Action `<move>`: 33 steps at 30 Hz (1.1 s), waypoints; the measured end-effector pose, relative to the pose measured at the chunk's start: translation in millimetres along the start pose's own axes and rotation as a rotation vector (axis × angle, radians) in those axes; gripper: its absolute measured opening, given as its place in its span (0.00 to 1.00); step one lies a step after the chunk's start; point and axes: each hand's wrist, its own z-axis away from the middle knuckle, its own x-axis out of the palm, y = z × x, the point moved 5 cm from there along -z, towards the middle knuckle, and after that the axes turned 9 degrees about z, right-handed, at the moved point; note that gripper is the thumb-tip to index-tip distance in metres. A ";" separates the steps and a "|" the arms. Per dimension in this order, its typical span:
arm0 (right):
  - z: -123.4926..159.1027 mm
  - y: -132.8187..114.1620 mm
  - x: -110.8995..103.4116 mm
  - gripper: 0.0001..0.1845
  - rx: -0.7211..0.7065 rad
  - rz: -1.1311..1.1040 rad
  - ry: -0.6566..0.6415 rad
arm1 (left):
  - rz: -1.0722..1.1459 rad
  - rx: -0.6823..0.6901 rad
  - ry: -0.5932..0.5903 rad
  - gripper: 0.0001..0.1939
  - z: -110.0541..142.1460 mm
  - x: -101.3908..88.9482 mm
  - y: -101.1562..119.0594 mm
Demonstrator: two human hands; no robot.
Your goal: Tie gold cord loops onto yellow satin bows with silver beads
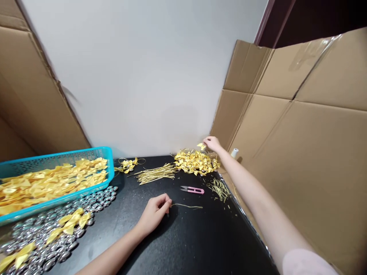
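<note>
My left hand [157, 211] is pinched on one end of a thin gold cord [187, 206], whose free end trails right over the black tabletop. Out at the far right, my right hand [212, 143] grips a yellow ribbon bow [201, 146] above a heap of finished-looking bows [196, 162]. Pink-handled thread snips [192, 190] lie between the hands. Behind them is a bundle of straight gold cords [156, 174]. A small tangle of cord offcuts [220, 190] sits near the table's right edge.
At left stands a turquoise basket [110, 168] full of yellow bows, with many silver beads [64, 244] spread before it. A few bows [127, 165] lie by the wall. Cardboard sheets [301, 152] rise on both sides; a white spool [234, 152] stands at right.
</note>
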 end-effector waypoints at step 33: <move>221.8 13.8 72.3 0.07 -0.501 -0.136 0.229 | -1.006 0.143 -0.027 0.20 -98.2 -61.3 -35.8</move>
